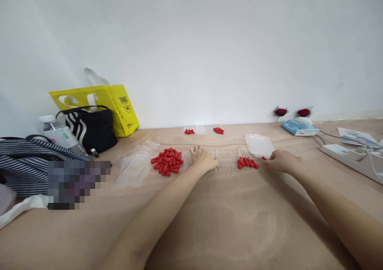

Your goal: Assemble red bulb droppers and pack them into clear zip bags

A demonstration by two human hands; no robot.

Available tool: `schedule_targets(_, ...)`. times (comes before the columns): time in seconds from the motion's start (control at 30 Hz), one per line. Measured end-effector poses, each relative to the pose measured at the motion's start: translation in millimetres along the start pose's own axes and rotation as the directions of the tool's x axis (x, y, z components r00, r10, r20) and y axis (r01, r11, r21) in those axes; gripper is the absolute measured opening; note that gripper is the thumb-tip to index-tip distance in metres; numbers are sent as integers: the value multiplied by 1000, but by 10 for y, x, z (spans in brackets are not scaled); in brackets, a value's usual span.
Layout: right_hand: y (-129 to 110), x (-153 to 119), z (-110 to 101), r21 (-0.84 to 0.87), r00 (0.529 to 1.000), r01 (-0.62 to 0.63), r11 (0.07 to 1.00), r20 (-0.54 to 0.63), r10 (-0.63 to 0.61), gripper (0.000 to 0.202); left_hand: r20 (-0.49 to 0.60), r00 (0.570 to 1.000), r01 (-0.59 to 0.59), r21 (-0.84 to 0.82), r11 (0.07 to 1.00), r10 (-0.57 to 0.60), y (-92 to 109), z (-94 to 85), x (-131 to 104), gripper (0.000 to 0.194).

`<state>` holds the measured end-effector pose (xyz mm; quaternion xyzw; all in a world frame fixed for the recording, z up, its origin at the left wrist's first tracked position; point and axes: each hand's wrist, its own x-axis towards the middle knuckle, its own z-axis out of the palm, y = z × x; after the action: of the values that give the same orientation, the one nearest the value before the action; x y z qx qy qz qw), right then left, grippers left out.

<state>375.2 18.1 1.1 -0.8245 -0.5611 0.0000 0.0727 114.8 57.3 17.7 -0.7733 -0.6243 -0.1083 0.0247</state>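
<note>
the pale wall (pixel 191 54) is standing at twelve o'clock, and the wooden tabletop (pixel 215 222) is bearing all items noted. from the middle of the row of clear sticks (pixel 227 161), the yellow bag (pixel 119 118) is standing at ten o'clock, well apart. the row is running nine to three, each stick's long axis lying roughly twelve to six. clear plastic bags (pixel 134 170) are lying flat at nine o'clock; another clear bag (pixel 259 144) is lying at two.

the pile of red pieces (pixel 166 162) is sitting at the row's nine o'clock end, its pieces pointing in mixed directions. the left hand (pixel 202 158) is resting over the row, fingers bent; whether it is gripping a stick, i cannot tell. the right hand (pixel 283 161), at three o'clock, is pinching one red piece (pixel 263 158) between thumb and finger. a smaller red group (pixel 248 163) is lying between that hand and the row, long axes slanting about eleven to five.

the held piece is pointing its free end toward ten o'clock. it is appearing light, probably smooth and a little slippery, its stiffness unproven; its slim middle is offering the likeliest hold. the sticks are looking light and possibly fragile, better suiting a gentle mid-length pinch.
</note>
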Motion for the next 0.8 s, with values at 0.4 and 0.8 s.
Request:
schedule_targets(0.4,-490,-361,-18,78,933,223,972,-306,-189,21,118,991,57,72,996,-66,100,-88,76,41)
schedule_targets(0.8,-968,-745,226,463,674,729,504,-351,-650,16,12,889,-449,-180,875,458,-682,-242,-714,19)
